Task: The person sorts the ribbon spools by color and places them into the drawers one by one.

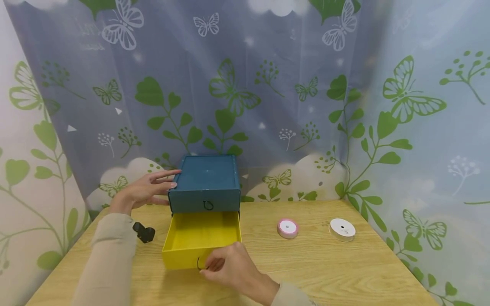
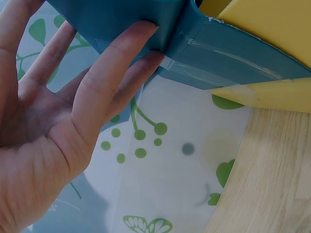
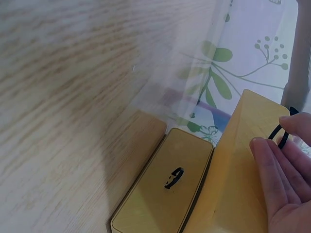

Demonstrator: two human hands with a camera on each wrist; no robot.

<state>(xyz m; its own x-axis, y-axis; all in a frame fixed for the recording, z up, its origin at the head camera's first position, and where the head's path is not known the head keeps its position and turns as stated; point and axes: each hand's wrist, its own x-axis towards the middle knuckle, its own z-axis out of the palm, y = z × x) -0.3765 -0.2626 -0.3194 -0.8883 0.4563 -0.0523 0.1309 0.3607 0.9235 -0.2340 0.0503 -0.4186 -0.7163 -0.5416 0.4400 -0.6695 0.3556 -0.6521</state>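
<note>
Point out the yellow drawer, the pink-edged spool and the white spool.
Yellow drawer point(image 1: 183, 259): head view, on its front wall.
Pink-edged spool point(image 1: 288, 230): head view, on its upper face.
White spool point(image 1: 341, 231): head view, on its upper face.

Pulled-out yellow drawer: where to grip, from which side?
Probably the black loop pull on the yellow drawer, pinched from the front: it sticks out there, and the right hand pinches it. The drawer juts from the blue drawer unit, leaving that side seemingly reachable.

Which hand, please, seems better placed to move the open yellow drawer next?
Probably the right hand: it pinches the loop on that drawer, while the left hand touches the blue cabinet.
</note>
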